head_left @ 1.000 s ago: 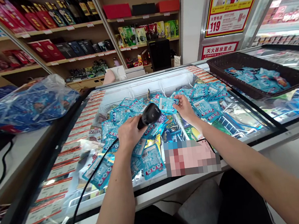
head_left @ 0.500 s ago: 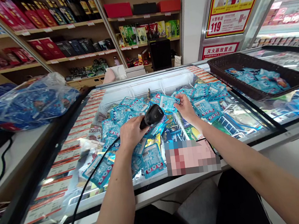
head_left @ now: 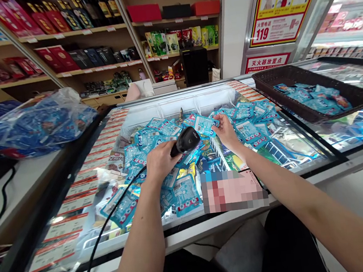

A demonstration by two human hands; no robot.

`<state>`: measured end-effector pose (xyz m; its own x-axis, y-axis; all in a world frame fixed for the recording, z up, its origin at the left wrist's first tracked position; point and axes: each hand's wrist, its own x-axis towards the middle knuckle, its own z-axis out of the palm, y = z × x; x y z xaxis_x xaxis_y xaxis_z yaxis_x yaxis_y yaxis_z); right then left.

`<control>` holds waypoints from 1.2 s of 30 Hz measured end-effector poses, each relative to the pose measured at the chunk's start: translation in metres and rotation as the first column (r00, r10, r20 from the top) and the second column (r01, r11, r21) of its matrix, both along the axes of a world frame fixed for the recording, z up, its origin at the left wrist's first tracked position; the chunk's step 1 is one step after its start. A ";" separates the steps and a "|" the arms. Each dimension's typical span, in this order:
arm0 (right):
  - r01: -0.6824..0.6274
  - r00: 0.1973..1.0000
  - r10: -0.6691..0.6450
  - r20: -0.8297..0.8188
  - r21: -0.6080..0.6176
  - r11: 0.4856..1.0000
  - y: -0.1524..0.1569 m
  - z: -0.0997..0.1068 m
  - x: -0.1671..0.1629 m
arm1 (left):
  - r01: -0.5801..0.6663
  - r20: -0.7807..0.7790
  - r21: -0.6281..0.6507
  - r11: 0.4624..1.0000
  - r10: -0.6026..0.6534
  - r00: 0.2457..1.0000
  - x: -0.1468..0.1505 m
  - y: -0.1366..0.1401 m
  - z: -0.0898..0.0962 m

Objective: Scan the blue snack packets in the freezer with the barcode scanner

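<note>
My left hand (head_left: pixel 161 161) is wrapped round the handle of a black corded barcode scanner (head_left: pixel 187 140), whose head points away and to the right. Between the thumb and fingers of my right hand (head_left: pixel 226 131) is the right end of a blue snack packet (head_left: pixel 205 125), its printed barcode side facing up, just beyond the scanner head. Many similar blue packets (head_left: pixel 186 193) lie scattered over the glass top of a chest freezer (head_left: pixel 132 115) around both hands. A phone (head_left: pixel 234 191), its screen blurred out, rests near the front edge below my right forearm.
A dark woven basket (head_left: pixel 318 115) holding more blue packets stands at the right. A clear plastic bag (head_left: pixel 47 121) full of packets sits at the left. The scanner's cable (head_left: pixel 112 215) trails over the freezer's front left. Stocked shelves (head_left: pixel 98 29) stand behind.
Almost nothing differs. Both hands keep their places, with the scanner and the packet held as before; the whole view has shifted very slightly.
</note>
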<state>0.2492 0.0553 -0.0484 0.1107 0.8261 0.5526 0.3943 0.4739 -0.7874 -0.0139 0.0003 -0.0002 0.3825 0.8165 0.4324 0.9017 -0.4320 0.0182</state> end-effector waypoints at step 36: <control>-0.491 0.609 0.345 0.714 -0.003 0.871 -0.036 0.037 -0.019 | -0.434 0.211 0.094 0.896 0.408 0.888 -0.019 0.001 0.012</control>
<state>0.2301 0.0195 -0.0116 -0.6820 0.5657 0.4636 0.4983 0.8234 -0.2716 -0.0329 0.0012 0.0115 -0.0797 0.8121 0.5780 0.9857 -0.0224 0.1673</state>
